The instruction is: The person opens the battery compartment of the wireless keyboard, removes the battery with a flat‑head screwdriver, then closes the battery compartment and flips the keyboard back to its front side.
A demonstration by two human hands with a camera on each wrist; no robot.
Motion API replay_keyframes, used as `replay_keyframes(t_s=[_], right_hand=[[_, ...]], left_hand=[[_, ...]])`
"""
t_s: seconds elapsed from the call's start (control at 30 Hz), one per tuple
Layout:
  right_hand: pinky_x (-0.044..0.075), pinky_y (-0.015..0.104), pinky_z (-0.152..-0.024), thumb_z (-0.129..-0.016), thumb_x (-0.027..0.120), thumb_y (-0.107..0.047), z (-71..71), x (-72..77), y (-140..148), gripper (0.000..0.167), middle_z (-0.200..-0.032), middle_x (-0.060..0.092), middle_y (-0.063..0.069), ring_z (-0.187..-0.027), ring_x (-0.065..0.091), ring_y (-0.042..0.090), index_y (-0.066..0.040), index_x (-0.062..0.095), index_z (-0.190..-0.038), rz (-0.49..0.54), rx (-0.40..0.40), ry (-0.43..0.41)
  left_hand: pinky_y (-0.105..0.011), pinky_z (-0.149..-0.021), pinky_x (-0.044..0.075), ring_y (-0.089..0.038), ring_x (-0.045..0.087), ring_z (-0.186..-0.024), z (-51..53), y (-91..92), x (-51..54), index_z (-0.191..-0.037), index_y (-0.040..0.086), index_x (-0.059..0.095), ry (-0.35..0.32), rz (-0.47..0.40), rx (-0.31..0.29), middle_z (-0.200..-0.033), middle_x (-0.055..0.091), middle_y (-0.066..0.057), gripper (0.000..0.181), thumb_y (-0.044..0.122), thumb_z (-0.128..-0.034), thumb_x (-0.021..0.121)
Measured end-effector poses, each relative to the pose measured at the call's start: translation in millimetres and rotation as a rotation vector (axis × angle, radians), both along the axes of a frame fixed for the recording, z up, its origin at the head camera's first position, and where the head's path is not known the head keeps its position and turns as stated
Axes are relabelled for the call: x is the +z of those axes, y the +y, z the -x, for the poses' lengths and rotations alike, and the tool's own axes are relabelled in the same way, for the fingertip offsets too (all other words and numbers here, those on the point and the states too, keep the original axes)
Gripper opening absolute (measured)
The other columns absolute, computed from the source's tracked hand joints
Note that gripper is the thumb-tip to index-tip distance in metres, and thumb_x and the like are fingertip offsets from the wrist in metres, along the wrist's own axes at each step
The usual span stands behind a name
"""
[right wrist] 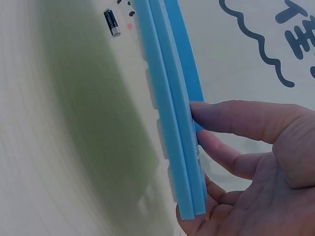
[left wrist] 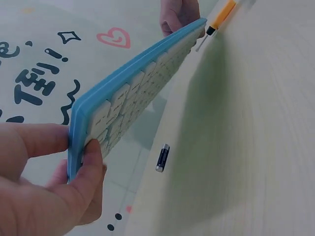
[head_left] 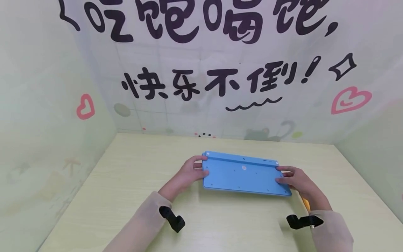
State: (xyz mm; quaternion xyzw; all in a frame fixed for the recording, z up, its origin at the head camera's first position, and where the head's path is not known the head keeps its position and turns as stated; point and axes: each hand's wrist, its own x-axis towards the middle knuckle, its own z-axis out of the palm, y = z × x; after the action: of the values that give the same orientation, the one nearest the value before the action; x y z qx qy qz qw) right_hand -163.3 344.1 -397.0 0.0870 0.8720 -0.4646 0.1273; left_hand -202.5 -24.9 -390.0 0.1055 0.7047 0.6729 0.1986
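A blue keyboard [head_left: 242, 178] is held up off the table, its plain underside with small screw holes turned to the head view. White keys [left wrist: 128, 101] show on its other face in the left wrist view. My left hand [head_left: 190, 172] pinches one short end, with fingers on both faces. At the opposite end my right hand [head_left: 294, 180] grips the edge between thumb and fingers. In the right wrist view the keyboard's blue edge [right wrist: 172, 108] stands nearly upright beside the fingers.
A dark battery [left wrist: 162, 157] lies on the pale wooden table [head_left: 132, 175] behind the keyboard. An orange-handled screwdriver [left wrist: 222, 17] rests near the right hand, mostly hidden in the head view. Printed cloth walls [head_left: 201, 115] close off the back and sides.
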Motion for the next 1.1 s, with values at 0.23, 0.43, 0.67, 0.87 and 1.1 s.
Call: replay_keyframes(t_s=[0.23,0.43,0.67,0.87,1.1], right_hand=[[0.046,0.035,-0.079,-0.085,0.066,-0.025,-3.6,0.6,3,0.066,-0.13,0.033,0.033,-0.11,0.042,0.038,0.007,0.036,-0.135,0.066,0.028,0.019],[0.046,0.04,-0.083,-0.087,0.064,-0.025,-5.0,-0.5,0,0.064,-0.131,0.035,0.034,-0.11,0.046,0.037,0.006,0.037,-0.135,0.093,0.052,0.034],[0.046,0.042,-0.085,-0.086,0.064,-0.03,-2.4,2.7,-12,0.067,-0.131,0.036,0.032,-0.113,0.044,0.039,0.005,0.036,-0.136,0.084,0.085,0.054],[0.045,0.043,-0.085,-0.087,0.063,-0.029,-1.3,9.5,-20,0.066,-0.13,0.038,0.031,-0.113,0.044,0.04,0.005,0.036,-0.136,0.056,0.108,0.092],[0.045,0.041,-0.084,-0.088,0.062,-0.022,-5.3,13.8,-28,0.06,-0.129,0.04,0.031,-0.112,0.045,0.039,0.008,0.038,-0.134,0.074,0.136,0.151]], left_hand=[[-0.04,-0.077,0.05,-0.03,0.059,-0.095,-5.3,3.7,16.8,-0.133,0.003,0.034,-0.004,-0.074,-0.026,-0.117,0.049,-0.021,0.049,0.001,-0.0888,0.056],[-0.041,-0.073,0.051,-0.033,0.056,-0.097,-13.0,8.6,33.9,-0.134,0.004,0.03,-0.02,-0.145,-0.005,-0.115,0.041,-0.022,0.051,-0.001,-0.0887,0.053],[-0.041,-0.074,0.051,-0.034,0.056,-0.097,-18.8,2.4,52.8,-0.135,0.006,0.031,-0.034,-0.219,0.034,-0.114,0.041,-0.023,0.053,-0.004,-0.0885,0.053],[-0.041,-0.071,0.052,-0.033,0.058,-0.093,-20.5,1.4,68.9,-0.134,0.009,0.035,-0.027,-0.212,0.081,-0.112,0.044,-0.021,0.053,-0.005,-0.0869,0.055],[-0.041,-0.068,0.052,-0.033,0.058,-0.09,-21.0,4.9,84.7,-0.133,0.01,0.039,-0.026,-0.181,0.132,-0.11,0.044,-0.021,0.054,-0.007,-0.0846,0.056]])
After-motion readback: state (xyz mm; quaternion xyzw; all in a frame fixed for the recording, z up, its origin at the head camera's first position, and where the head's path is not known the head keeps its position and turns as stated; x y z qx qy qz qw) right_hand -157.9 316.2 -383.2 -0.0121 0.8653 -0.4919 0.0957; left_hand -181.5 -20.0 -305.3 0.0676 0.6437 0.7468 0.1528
